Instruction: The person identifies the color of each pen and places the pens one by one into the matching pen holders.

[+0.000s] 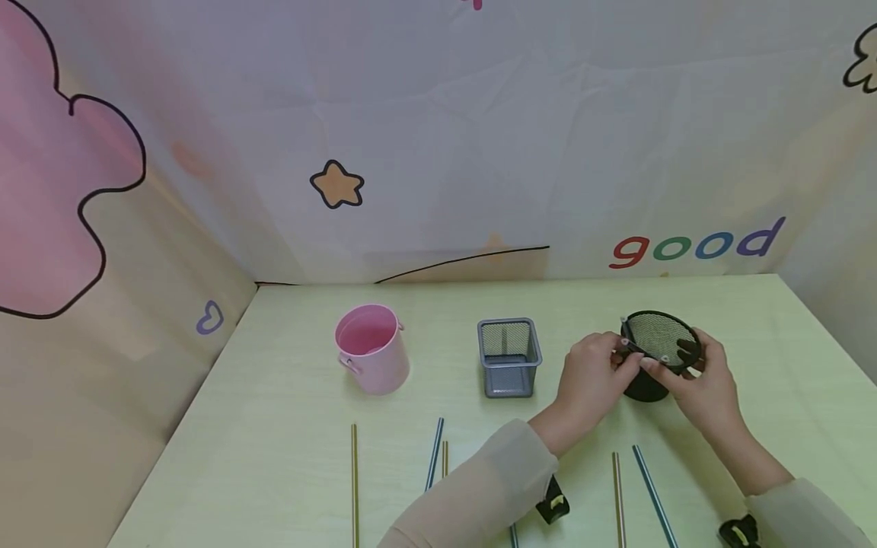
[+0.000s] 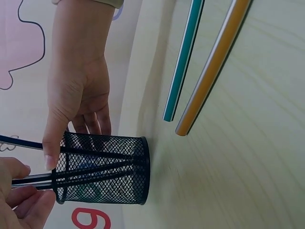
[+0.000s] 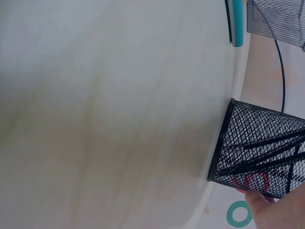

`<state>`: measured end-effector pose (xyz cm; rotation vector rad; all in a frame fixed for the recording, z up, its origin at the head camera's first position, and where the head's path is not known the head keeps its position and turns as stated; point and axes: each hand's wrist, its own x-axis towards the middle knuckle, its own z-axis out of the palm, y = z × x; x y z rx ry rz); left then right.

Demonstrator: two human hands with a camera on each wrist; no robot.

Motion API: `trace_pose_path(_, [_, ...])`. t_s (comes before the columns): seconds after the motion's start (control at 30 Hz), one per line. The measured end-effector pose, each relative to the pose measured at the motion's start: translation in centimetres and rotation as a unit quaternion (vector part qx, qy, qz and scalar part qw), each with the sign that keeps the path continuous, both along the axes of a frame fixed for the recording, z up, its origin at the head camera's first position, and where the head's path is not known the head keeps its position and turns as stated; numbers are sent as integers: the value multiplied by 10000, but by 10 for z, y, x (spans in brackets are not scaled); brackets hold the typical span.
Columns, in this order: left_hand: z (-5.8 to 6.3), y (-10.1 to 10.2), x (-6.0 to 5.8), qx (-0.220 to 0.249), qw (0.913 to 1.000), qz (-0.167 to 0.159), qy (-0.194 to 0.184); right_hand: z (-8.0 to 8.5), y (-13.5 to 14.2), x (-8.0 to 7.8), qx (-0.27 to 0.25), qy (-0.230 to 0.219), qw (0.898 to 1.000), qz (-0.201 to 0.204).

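Three black sticks point(image 2: 40, 178) already in black mesh cup point(image 1: 646, 388), toward table's point(image 1: 795, 380) far right corner. Left hand point(image 1: 593, 377) pinches stick ends; right hand point(image 1: 709, 392) grips rim. Gold sticks point(image 1: 355, 487), blue sticks point(image 1: 654, 495) loose toward near edge.

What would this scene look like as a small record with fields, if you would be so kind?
Containers, left to right: pink bucket, gray mesh basket, black mesh cup
Left grip: pinches dark sticks at the cup's rim
Right grip: holds the cup near its rim
Inside the cup: lower parts of the dark sticks, slanting, seen through the mesh
On the table: gold sticks and blue sticks, lying nearer the person than the containers
Backdrop: orange star and multicoloured word "good"
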<state>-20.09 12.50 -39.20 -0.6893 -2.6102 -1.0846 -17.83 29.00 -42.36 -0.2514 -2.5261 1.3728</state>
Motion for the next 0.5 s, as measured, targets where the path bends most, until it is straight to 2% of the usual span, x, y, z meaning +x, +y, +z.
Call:
trace_pose_path(0.2, [2, -3, 4, 196, 9985, 145, -480, -1, -1, 2, -74, -91, 9999, 1])
trace_pose_path(0.5, [5, -16, 0, 424, 9968, 121, -667, 1, -1, 1, -45, -219, 9997, -12])
